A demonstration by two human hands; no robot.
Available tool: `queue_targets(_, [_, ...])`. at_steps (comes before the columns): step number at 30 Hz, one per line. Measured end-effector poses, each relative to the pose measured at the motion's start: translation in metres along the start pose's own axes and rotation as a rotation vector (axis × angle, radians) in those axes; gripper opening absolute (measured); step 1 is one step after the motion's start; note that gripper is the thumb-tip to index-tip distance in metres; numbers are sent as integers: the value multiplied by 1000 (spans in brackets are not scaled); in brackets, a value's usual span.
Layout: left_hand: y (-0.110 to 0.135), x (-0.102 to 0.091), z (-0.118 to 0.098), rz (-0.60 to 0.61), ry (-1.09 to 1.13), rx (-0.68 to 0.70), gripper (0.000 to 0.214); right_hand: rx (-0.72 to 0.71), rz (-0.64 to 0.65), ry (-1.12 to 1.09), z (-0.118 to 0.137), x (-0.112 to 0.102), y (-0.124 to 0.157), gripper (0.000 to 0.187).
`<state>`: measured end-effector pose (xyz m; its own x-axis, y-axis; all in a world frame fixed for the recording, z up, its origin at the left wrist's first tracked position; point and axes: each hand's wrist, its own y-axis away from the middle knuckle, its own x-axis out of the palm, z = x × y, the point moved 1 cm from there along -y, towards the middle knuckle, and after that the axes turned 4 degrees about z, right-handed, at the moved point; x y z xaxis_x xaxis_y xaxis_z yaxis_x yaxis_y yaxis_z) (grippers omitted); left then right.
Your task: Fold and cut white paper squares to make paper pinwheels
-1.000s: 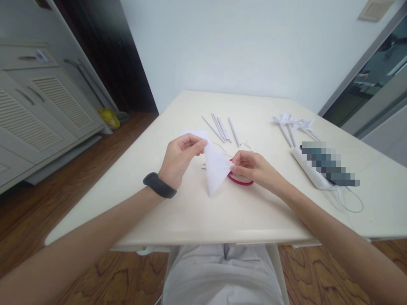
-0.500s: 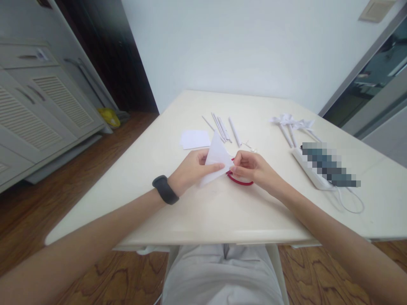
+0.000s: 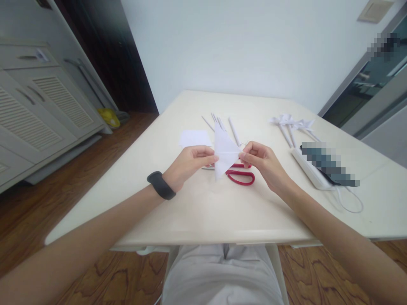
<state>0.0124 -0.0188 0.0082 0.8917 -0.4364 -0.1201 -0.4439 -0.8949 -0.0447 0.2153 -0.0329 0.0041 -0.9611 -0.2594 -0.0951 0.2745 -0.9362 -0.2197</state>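
A folded white paper piece [image 3: 224, 151] is held upright above the cream table [image 3: 203, 212], between both hands. My left hand [image 3: 190, 163], with a black band on its wrist, pinches the paper's left edge. My right hand [image 3: 263, 163] pinches its right corner. Red-handled scissors [image 3: 239, 175] lie on the table just under the paper and my right hand.
A flat white sheet [image 3: 194, 138] lies behind my left hand. Several rolled white paper sticks [image 3: 222, 127] lie farther back. Finished paper pinwheels [image 3: 291, 123] and a white power strip [image 3: 313, 169] with its cord are at the right. A cabinet stands at the left.
Both hands lifted the paper and turned it upright. My right hand has moved up off the scissors, which now show fully on the table.
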Motion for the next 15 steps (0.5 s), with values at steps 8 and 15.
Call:
queue_targets(8, [1,8,-1,73,27,-22,12,4,31,-26,1,4,-1,15])
queue_targets(15, [1,5,-3,94,-67,-3,13,-20,45,-31,0,5,2,13])
